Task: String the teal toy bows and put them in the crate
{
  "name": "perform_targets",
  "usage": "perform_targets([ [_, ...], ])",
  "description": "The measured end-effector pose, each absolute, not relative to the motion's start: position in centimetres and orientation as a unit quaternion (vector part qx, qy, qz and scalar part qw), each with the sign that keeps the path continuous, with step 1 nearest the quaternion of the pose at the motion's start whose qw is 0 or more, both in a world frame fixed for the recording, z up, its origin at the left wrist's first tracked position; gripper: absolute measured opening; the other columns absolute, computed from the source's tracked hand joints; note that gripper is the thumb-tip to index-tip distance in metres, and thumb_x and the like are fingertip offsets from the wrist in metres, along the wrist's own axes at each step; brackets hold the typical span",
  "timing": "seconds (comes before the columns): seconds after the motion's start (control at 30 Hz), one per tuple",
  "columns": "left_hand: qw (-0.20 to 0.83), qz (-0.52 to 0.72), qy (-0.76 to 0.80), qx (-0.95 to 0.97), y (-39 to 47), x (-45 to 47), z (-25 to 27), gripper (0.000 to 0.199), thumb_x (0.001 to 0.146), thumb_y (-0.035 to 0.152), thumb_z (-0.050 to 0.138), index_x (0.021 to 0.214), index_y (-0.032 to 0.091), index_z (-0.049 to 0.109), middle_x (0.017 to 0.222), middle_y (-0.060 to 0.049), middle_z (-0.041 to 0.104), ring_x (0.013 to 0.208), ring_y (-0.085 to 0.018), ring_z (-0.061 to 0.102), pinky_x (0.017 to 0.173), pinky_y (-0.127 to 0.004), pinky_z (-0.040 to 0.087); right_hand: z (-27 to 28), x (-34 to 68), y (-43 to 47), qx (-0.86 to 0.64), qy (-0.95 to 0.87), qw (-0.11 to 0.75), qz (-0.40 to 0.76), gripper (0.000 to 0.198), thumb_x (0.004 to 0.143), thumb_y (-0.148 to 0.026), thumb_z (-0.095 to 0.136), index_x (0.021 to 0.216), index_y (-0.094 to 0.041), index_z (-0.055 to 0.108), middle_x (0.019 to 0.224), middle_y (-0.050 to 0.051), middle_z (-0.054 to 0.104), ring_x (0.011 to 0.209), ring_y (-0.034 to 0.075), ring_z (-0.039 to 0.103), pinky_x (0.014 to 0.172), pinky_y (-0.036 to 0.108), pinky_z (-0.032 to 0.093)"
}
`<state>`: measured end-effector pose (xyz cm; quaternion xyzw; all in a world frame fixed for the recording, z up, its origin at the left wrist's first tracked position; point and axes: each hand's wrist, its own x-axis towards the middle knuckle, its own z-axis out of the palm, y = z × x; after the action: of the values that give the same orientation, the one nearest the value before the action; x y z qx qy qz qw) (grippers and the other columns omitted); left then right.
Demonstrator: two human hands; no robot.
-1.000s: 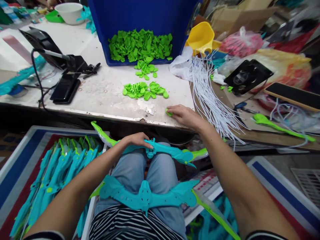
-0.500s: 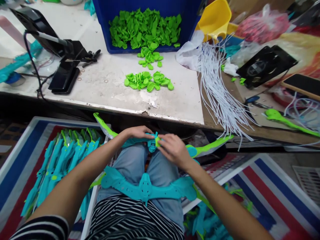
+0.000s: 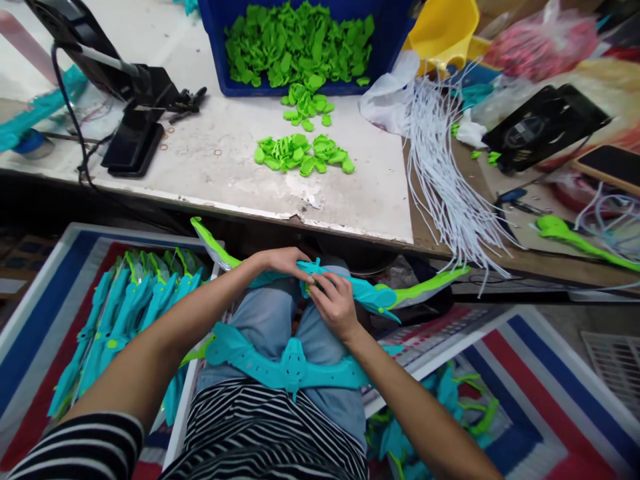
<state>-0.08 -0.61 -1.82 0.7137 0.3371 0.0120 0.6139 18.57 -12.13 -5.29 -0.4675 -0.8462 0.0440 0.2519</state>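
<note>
A teal toy bow [image 3: 369, 292] with green limb tips lies across my knees. My left hand [image 3: 286, 260] grips it near the middle, thumb on the centre part. My right hand [image 3: 336, 300] has its fingertips closed on a small green plastic piece [image 3: 311, 280] against that centre; the fingers cover most of the piece. Closer to my body, a second teal bow part [image 3: 320, 377] rests across my thighs, its right end partly behind my right forearm.
A blue bin [image 3: 213, 63] of green pieces stands on the bench, with a small pile of green pieces [image 3: 303, 155] before it. White cords [image 3: 440, 160] hang over the edge. Teal bows [image 3: 117, 313] fill the left crate; others [image 3: 445, 400] lie in the right one.
My right hand has moved slightly left and closer over the bow's centre, covering more of the green piece. The bow's right half shows more now. The whole view has shifted slightly.
</note>
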Motion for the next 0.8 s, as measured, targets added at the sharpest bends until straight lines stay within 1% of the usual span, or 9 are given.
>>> perform_targets([
  [0.07,0.586,0.003,0.369,0.722,-1.0,0.1,-1.9,0.047,0.058,0.055,0.073,0.072,0.012,0.059,0.056,0.004,0.054,0.055,-0.012,0.05,0.055,-0.023,0.034,-5.4,18.5,-12.1,-0.508,-0.816,0.271,0.057,0.019,0.09,-0.034,0.053,0.099,-0.023,0.067,0.116,0.012,0.064,0.115,0.029,0.053,0.094,0.049,0.041],
  [0.13,0.556,0.007,0.394,0.731,-1.4,0.3,-1.9,0.046,0.058,0.055,0.072,0.07,0.014,0.057,0.054,0.005,0.052,0.053,-0.012,0.049,0.052,-0.023,0.032,-5.5,18.5,-11.8,-0.549,-0.786,0.275,0.07,0.033,0.086,-0.042,0.057,0.111,-0.02,0.061,0.12,0.014,0.061,0.115,0.03,0.052,0.095,0.049,0.039],
  [0.23,0.501,0.01,0.408,0.763,-1.6,0.5,-2.0,0.044,0.06,0.055,0.07,0.069,0.014,0.058,0.052,0.006,0.049,0.054,-0.012,0.048,0.052,-0.022,0.029,-5.6,18.3,-11.2,-0.575,-0.775,0.248,0.082,0.053,0.083,-0.043,0.059,0.129,-0.018,0.05,0.118,0.015,0.062,0.109,0.031,0.055,0.092,0.048,0.038],
  [0.4,0.396,-0.006,0.421,0.816,-1.8,0.8,-1.6,0.037,0.066,0.05,0.068,0.076,0.015,0.065,0.06,0.003,0.055,0.059,-0.014,0.051,0.053,-0.024,0.028,-5.7,17.9,-11.0,-0.588,-0.776,0.213,0.079,0.049,0.081,-0.039,0.063,0.124,-0.017,0.055,0.112,0.015,0.065,0.104,0.032,0.056,0.087,0.046,0.04],
  [0.5,0.341,-0.013,0.434,0.834,-3.2,0.8,-0.9,0.036,0.072,0.049,0.066,0.089,0.016,0.067,0.075,-0.003,0.064,0.071,-0.02,0.059,0.058,-0.025,0.035,-4.3,18.8,-10.5,-0.574,-0.79,0.178,0.123,0.048,0.077,-0.037,0.068,0.12,-0.016,0.06,0.111,0.017,0.066,0.103,0.033,0.058,0.086,0.048,0.043],
  [0.57,0.304,0.002,0.425,0.853,-5.1,0.7,-0.8,0.037,0.078,0.046,0.064,0.102,0.018,0.065,0.091,-0.007,0.067,0.084,-0.023,0.062,0.067,-0.026,0.042,-2.3,19.9,-9.2,-0.523,-0.809,0.161,0.213,0.036,0.077,-0.036,0.067,0.109,-0.019,0.067,0.103,0.012,0.07,0.095,0.03,0.063,0.081,0.043,0.048],
  [0.63,0.254,0.015,0.403,0.879,-7.4,0.5,-1.3,0.036,0.084,0.039,0.06,0.115,0.02,0.061,0.103,-0.009,0.065,0.093,-0.024,0.062,0.075,-0.029,0.046,0.1,20.7,-6.9,-0.491,-0.803,0.197,0.275,0.023,0.082,-0.035,0.06,0.098,-0.021,0.071,0.092,0.007,0.072,0.082,0.024,0.066,0.074,0.035,0.051],
  [0.73,0.163,0.036,0.386,0.907,-10.9,0.4,-2.8,0.037,0.092,0.027,0.049,0.129,0.024,0.051,0.119,-0.012,0.059,0.101,-0.024,0.06,0.082,-0.034,0.048,3.5,20.3,-1.5,-0.524,-0.77,0.308,0.195,0.025,0.088,-0.031,0.049,0.096,-0.022,0.071,0.091,0.006,0.072,0.081,0.021,0.065,0.077,0.033,0.051],
  [0.8,0.132,0.06,0.381,0.913,-12.6,0.4,-3.8,0.046,0.091,0.03,0.053,0.136,0.028,0.045,0.134,-0.014,0.049,0.113,-0.028,0.054,0.089,-0.04,0.047,4.8,18.6,3.0,-0.54,-0.762,0.335,0.123,0.025,0.087,-0.028,0.05,0.1,-0.02,0.071,0.096,0.008,0.069,0.089,0.023,0.063,0.085,0.036,0.049],
])
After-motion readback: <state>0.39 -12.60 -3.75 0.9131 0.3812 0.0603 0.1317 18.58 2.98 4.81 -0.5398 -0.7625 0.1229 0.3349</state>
